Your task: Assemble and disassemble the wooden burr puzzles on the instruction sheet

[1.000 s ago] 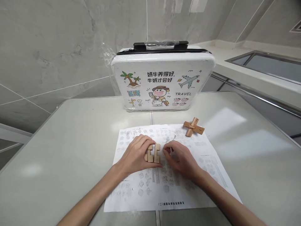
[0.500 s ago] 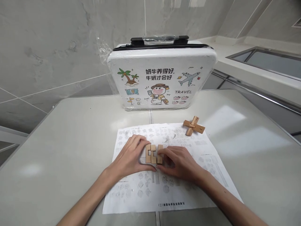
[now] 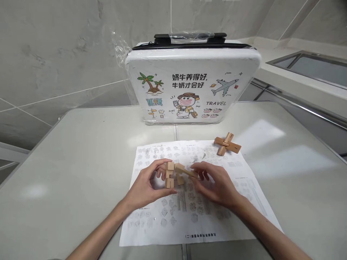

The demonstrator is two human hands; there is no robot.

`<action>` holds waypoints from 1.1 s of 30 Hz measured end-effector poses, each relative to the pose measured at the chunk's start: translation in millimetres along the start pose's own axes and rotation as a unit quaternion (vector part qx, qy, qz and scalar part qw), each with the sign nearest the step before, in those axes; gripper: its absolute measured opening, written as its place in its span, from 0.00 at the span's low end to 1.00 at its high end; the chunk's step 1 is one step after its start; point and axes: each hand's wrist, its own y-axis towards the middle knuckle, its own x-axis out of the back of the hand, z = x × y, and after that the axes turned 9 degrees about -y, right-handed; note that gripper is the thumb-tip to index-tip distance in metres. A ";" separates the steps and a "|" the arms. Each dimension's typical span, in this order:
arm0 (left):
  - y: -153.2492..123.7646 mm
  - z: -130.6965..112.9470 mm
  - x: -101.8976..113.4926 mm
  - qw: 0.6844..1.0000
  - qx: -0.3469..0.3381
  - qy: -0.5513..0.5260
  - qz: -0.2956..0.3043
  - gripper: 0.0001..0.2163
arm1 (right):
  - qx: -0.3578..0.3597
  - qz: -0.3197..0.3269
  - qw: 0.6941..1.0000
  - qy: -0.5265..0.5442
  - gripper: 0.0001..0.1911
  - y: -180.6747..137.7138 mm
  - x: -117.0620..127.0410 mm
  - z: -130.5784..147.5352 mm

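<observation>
Between the thumb and fingers of my left hand is a notched wooden puzzle piece, its long side running away from me. My right hand pinches the near end of a slim wooden puzzle stick, which slants up to the left. Below that stick, another pale wooden piece shows partly over the printed sheet; whether it touches the paper I cannot tell. At the sheet's far right corner lies an assembled cross of darker wooden pieces.
A white cartoon-printed suitcase in clear plastic wrap stands at the back of the pale table. A grey tiled wall rises behind it. To the right is a light ledge with a framed dark panel.
The upright row of pieces has come apart. My left hand has turned its notched piece, while my right hand has drawn back slightly with a stick now tilted. The view shifted a little.
</observation>
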 end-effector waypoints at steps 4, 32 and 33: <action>-3.8 0.8 -7.6 0.999 0.026 -0.044 0.001 0.31 | -0.052 -0.014 0.994 0.097 0.08 0.4 1.2 6.9; -8.7 0.0 -15.3 0.992 0.013 -0.105 0.064 0.36 | -0.020 -0.035 0.994 0.105 0.12 -2.8 -11.2 21.3; -8.9 0.6 -15.3 0.992 0.017 -0.106 0.064 0.36 | -0.025 -0.032 0.994 0.105 0.12 -2.2 -10.9 20.9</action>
